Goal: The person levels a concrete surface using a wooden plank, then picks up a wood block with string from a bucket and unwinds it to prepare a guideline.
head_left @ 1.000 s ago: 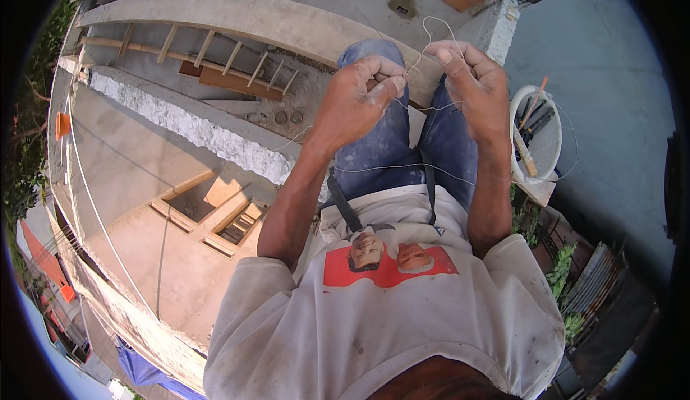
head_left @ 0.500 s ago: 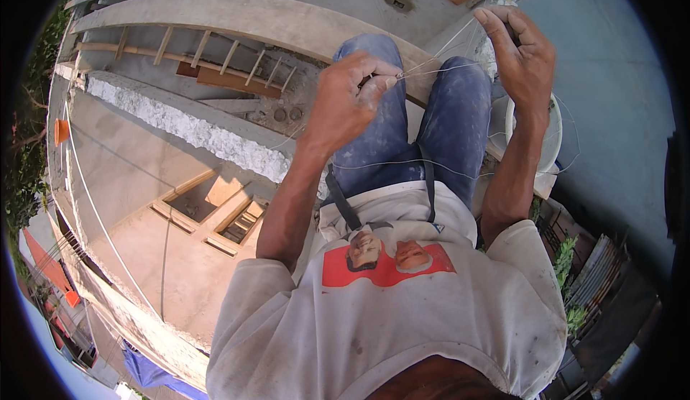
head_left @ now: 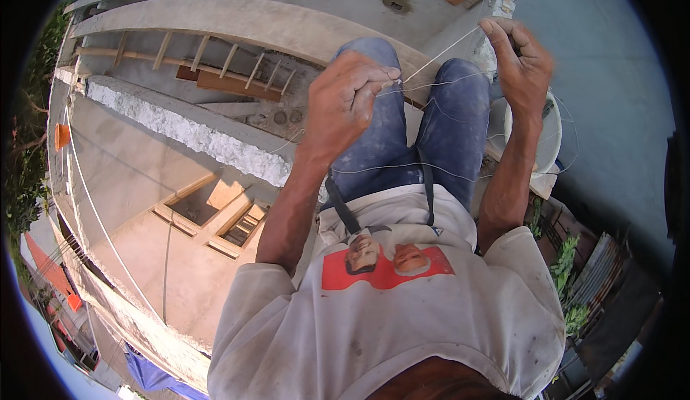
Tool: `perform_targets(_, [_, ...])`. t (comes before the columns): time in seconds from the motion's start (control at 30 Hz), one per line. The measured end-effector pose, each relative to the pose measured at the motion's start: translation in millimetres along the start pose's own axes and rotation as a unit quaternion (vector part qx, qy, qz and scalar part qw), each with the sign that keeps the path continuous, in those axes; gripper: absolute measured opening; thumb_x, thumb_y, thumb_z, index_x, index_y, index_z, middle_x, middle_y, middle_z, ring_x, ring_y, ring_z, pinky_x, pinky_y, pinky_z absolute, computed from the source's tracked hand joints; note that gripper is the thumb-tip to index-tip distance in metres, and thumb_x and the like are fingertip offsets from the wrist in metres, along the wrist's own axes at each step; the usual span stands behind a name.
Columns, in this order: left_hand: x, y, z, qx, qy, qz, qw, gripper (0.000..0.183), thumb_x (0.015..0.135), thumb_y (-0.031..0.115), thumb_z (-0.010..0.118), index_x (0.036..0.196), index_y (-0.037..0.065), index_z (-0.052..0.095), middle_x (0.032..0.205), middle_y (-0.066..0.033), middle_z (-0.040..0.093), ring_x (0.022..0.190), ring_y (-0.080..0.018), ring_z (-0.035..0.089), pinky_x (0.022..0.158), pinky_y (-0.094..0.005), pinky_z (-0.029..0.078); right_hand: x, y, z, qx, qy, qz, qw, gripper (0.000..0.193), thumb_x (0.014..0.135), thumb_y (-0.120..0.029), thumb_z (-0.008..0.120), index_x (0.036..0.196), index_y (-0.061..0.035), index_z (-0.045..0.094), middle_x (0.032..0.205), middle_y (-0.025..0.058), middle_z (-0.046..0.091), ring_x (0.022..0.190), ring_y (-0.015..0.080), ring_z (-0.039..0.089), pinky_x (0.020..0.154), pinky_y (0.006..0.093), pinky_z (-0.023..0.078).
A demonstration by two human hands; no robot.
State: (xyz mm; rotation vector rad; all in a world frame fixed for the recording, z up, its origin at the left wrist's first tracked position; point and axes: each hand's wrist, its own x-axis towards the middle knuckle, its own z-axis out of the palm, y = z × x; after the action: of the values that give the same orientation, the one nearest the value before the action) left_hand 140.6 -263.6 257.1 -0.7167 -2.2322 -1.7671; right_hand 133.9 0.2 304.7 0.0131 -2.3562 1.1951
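Observation:
A thin pale string (head_left: 440, 53) runs straight and slanted between my two hands, above my knees. My left hand (head_left: 343, 99) is closed, pinching the string between thumb and fingertips over my left thigh. Higher and to the right, my right hand (head_left: 520, 62) pinches the other end of this stretch between thumb and curled fingers. Slack strands of the same kind hang beneath, crossing my dusty blue jeans (head_left: 366, 135). More loops trail on the right, past a white bucket (head_left: 552, 138) beside my right forearm.
A rough-edged concrete wall (head_left: 180, 128) passes on the left, with a wooden ladder (head_left: 164, 51) and a long beam (head_left: 237, 13) beyond it. Farther down on that side is a wooden frame (head_left: 208, 217) around openings. Corrugated sheets (head_left: 595, 270) and plants lie at lower right.
The strands between my hands were bunched near my left fingers; now one runs straight between both hands. My left hand has shifted slightly left, my right slightly down.

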Motion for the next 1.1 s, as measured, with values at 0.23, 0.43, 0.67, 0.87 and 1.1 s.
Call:
perform_targets(0.23, [-8.3,-8.9,-6.5,-0.023,0.054,0.056,0.997,0.028,0.081,-0.016,0.067,0.097,0.005,0.075,0.096,-0.0099,0.068,0.080,-0.0172,0.063,0.068,-0.0282,0.051,-27.1,11.3,17.6,-0.095,-0.122,0.041,0.987,0.021,0.093,-0.021,0.076,0.105,-0.0041,0.076,0.083,0.0033,0.067,0.073,0.0116,0.056,0.069,0.0306,0.049])
perform_targets(0.43, [-10.4,-9.9,-8.4,0.056,0.101,0.135,0.984,0.032,0.077,-0.019,0.067,0.098,0.005,0.073,0.095,-0.0108,0.067,0.078,-0.0213,0.063,0.066,-0.0311,0.052,-41.7,-10.7,13.3,-0.074,-0.052,0.046,0.995,0.032,0.089,-0.023,0.080,0.115,-0.0059,0.073,0.086,-0.0009,0.055,0.077,0.0104,0.053,0.068,0.0270,0.047])
perform_targets(0.67, [-15.5,-7.3,0.1,0.075,0.118,0.114,0.984,0.033,0.077,-0.018,0.068,0.102,0.003,0.071,0.097,-0.0123,0.066,0.081,-0.0236,0.064,0.069,-0.0328,0.053,-75.9,-35.7,29.0,0.219,-0.187,0.074,0.955,0.036,0.083,-0.005,0.082,0.117,-0.0040,0.070,0.090,-0.0022,0.055,0.077,0.0075,0.051,0.067,0.0187,0.041])
perform_targets(0.87, [-18.6,4.5,2.4,-0.069,0.076,-0.019,0.995,0.020,0.084,-0.002,0.073,0.103,0.003,0.070,0.095,-0.0074,0.063,0.077,-0.0145,0.055,0.066,-0.0270,0.044,-76.9,-29.8,43.9,0.254,-0.137,-0.010,0.957,0.020,0.085,0.001,0.079,0.103,-0.0027,0.072,0.097,0.0058,0.067,0.081,0.0125,0.063,0.072,0.0235,0.050])
perform_targets(1.1, [-15.6,19.5,-1.9,-0.243,-0.056,-0.223,0.942,0.017,0.089,0.013,0.078,0.097,-0.001,0.071,0.089,0.0019,0.062,0.073,-0.0028,0.045,0.061,-0.0205,0.034,-67.9,-39.4,43.4,0.212,-0.120,-0.070,0.967,0.009,0.087,0.002,0.076,0.095,0.0003,0.073,0.097,0.0113,0.069,0.086,0.0163,0.066,0.075,0.0286,0.053])
